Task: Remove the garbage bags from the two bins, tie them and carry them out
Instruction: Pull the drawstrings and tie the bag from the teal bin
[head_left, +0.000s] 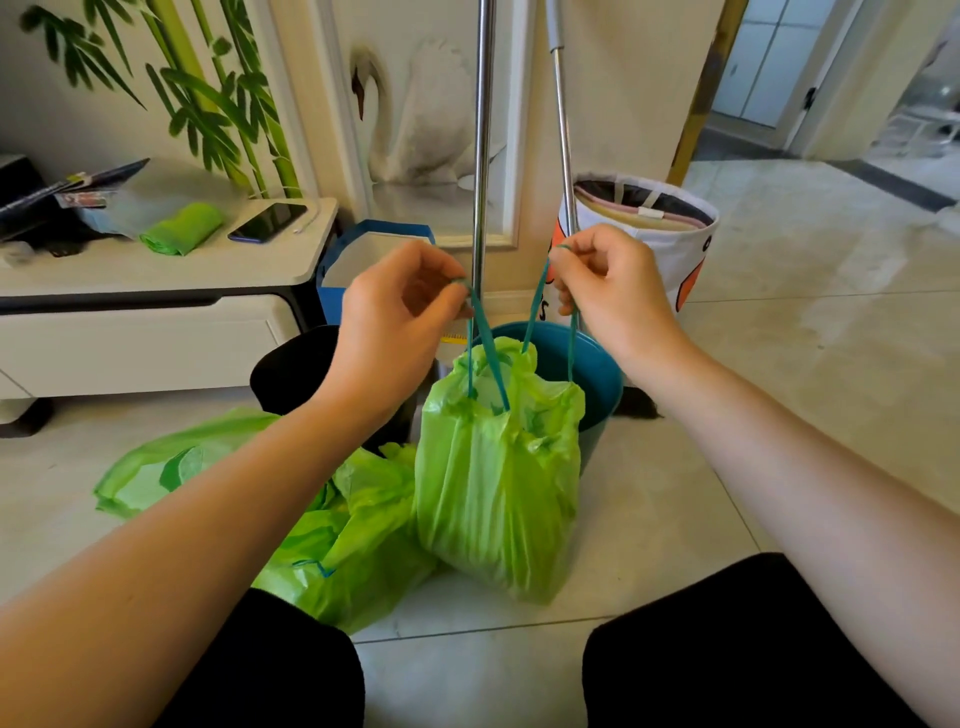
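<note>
A full green garbage bag (496, 483) hangs in front of the blue bin (597, 374), lifted by its teal drawstrings. My left hand (395, 322) pinches one drawstring loop and my right hand (613, 280) pinches the other, pulling them apart above the gathered bag mouth. A second green garbage bag (358, 540) lies crumpled on the tiled floor to the left, partly under my left forearm. Behind my left wrist stands a black bin (291, 369), mostly hidden.
A low white cabinet (156, 270) at left carries a phone (267, 221), a roll of green bags (182, 228) and papers. Two metal poles (483, 156) lean by the wall. A white fabric basket (649, 234) stands behind the blue bin. An open doorway lies at far right.
</note>
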